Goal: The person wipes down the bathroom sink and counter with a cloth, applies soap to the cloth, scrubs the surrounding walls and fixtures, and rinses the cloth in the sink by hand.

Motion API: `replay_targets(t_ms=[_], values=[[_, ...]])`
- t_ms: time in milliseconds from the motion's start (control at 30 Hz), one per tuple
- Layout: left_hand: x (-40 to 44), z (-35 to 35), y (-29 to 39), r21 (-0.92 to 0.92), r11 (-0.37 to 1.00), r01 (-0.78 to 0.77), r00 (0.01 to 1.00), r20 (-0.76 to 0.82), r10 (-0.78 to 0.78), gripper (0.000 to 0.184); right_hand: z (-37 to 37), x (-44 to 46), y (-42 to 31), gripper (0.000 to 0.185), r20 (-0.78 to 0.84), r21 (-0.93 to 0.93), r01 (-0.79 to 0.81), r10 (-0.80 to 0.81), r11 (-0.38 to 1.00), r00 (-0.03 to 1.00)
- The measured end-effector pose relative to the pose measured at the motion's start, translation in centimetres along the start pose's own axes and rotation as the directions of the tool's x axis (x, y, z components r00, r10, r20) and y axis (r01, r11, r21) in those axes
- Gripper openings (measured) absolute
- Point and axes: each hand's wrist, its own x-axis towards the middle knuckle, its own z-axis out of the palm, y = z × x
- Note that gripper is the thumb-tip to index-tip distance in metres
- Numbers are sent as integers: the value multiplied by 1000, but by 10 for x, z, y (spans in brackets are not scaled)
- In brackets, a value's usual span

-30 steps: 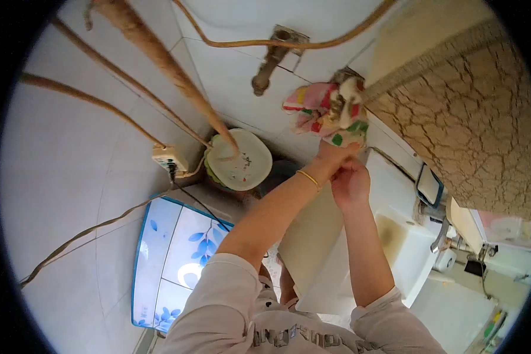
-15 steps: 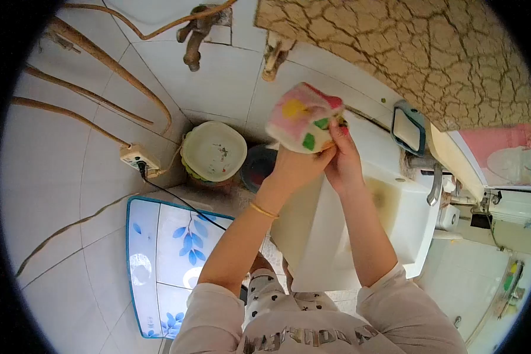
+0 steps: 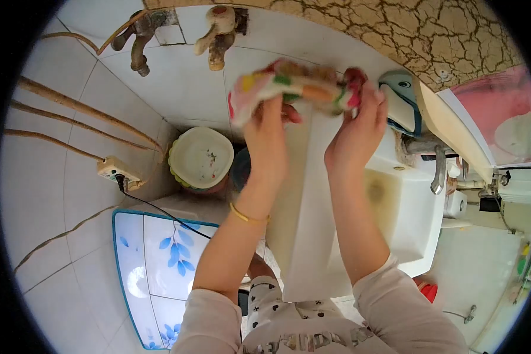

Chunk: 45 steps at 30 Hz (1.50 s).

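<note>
A small patterned towel (image 3: 301, 88), pink and white with red, yellow, green and orange patches, stretches between my hands above the left end of the sink. Motion blurs its outline. My left hand (image 3: 268, 133) grips its left part from below, fingers partly hidden behind the fabric. My right hand (image 3: 357, 131) is closed on the bunched dark-red end at the right. Below both forearms lies the white sink (image 3: 314, 227), with its metal tap (image 3: 436, 168) at the right.
A soap dish (image 3: 402, 105) with pale soap sits close to my right hand. Two old wall taps (image 3: 218, 41) stick out above. Lower left are a pale basin (image 3: 202, 158), a power socket (image 3: 117, 171) with a black cord, and a blue-leaf-patterned washing-machine-like lid (image 3: 159, 265).
My hands have moved apart, the left one leftward and the right one slightly right and up. The towel has gone from a folded bundle to a stretched strip. The view has shifted slightly.
</note>
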Motion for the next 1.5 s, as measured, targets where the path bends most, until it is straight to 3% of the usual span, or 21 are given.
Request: replay_targets(t_ms=[67,100,200,233,267,333,400,467,533,567,667,700,800,900,1000,1100,1267,1333,1400,1433,1500], values=[[24,-3,17,195,979,65,997,38,-74,24,12,19,-10,23,37,65,146,-148,987,988],[28,4,22,119,992,47,997,58,-54,24,23,25,-16,26,-32,168,191,-189,967,981],[34,20,27,-63,995,-83,993,76,87,24,20,35,5,31,91,250,352,-384,902,919],[32,29,21,-90,979,-181,981,57,186,25,16,33,21,41,224,126,478,-495,869,840],[32,37,16,-118,953,-279,958,36,284,25,7,34,32,46,384,-155,662,-572,733,725],[45,31,-5,250,667,-702,710,177,681,26,3,27,36,55,720,-499,854,-478,147,503],[55,22,-8,557,72,-827,401,496,770,27,4,38,42,50,772,-498,867,-458,-6,440],[69,31,0,571,43,-820,413,537,736,21,15,57,36,41,803,-478,858,-491,-190,339],[83,39,14,573,-40,-819,377,589,715,16,20,71,31,35,806,-512,841,-437,-173,400],[96,34,8,525,-107,-844,286,610,739,15,22,77,29,31,799,-516,842,-444,-158,407],[120,37,-2,493,-48,-869,250,520,817,15,25,89,28,21,766,-498,862,-514,-95,386],[120,37,-8,531,-15,-847,312,521,794,14,25,90,27,16,754,-499,864,-525,-68,394],[114,33,-27,604,26,-796,439,547,713,13,12,83,30,27,764,-609,793,-285,-23,579],[110,2,-62,615,-1,-788,482,618,622,12,-20,73,56,40,799,-589,769,-321,-246,509],[99,-34,-88,637,38,-770,546,627,555,15,-46,68,68,56,854,-521,832,-108,-191,510],[89,-49,-91,647,68,-760,585,634,505,23,-55,66,66,61,888,-457,876,-23,-152,459],[82,-15,-50,679,19,-734,600,635,487,36,-22,63,63,50,843,-481,874,-311,-72,439],[86,10,-24,563,-81,-822,378,647,661,36,2,73,43,45,807,-454,885,-470,-108,357],[84,45,12,561,-108,-821,349,642,682,30,22,91,13,41,763,-409,900,-597,-150,248],[97,61,21,516,-224,-827,213,656,724,26,24,91,11,41,739,-405,906,-626,-120,248],[101,59,4,555,-121,-823,295,600,744,24,32,89,13,41,684,-395,917,-685,-56,253]])
